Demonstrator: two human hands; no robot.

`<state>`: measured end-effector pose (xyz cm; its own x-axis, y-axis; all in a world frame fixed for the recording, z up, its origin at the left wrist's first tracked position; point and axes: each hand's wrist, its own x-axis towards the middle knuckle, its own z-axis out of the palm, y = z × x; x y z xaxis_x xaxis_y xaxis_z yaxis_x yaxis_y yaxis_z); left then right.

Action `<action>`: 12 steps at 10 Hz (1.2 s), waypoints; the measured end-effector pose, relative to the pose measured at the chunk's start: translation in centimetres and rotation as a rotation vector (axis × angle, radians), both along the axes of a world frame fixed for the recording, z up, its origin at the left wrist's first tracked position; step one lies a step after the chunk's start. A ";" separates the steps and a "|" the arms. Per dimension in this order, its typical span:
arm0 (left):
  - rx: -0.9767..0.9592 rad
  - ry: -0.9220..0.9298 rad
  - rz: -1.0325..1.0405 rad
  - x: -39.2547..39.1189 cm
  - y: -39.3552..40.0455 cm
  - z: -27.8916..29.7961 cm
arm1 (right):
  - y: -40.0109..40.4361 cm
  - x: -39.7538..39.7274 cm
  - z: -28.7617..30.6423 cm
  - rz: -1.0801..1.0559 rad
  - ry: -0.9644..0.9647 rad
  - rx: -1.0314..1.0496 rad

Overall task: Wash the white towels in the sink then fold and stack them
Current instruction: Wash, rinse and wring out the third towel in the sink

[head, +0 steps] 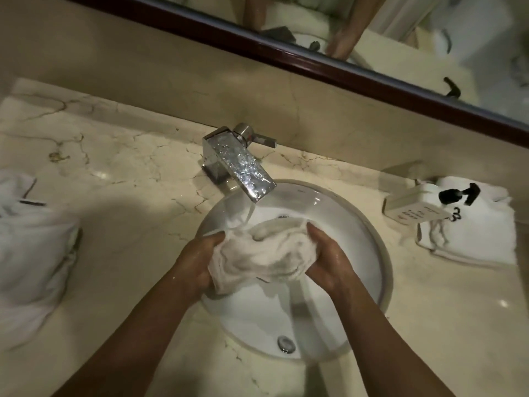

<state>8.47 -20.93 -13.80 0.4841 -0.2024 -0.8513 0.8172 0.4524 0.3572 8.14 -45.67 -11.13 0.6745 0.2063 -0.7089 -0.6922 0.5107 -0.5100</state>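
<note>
At frame centre, the left hand [197, 260] and right hand [329, 260] each grasp an end of the bunched wet towel [263, 253], held above the sink [380, 253] below the running faucet [243, 164]

Both forearms reach forward, the left hand [197, 262] and right hand [329, 259] facing, fingers [316, 234] curled, gripping.

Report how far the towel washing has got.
Done: possibly the folded towels on the counter's right, though I can't tell whether they're washed. In hand: left hand and right hand grip a wet towel under the running faucet. Left: the bundled towels on the left, then folding and stacking.
</note>
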 end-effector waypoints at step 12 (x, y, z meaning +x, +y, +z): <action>0.482 -0.117 0.013 6.1 -7.1 1.0 | 12.7 7.5 -1.5 0.212 -0.052 -0.846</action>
<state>14.56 -28.04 -12.78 0.5815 0.2076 -0.7866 0.7548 0.2230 0.6169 15.60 -32.97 -12.60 0.7176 -0.2504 -0.6499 -0.6947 -0.1906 -0.6936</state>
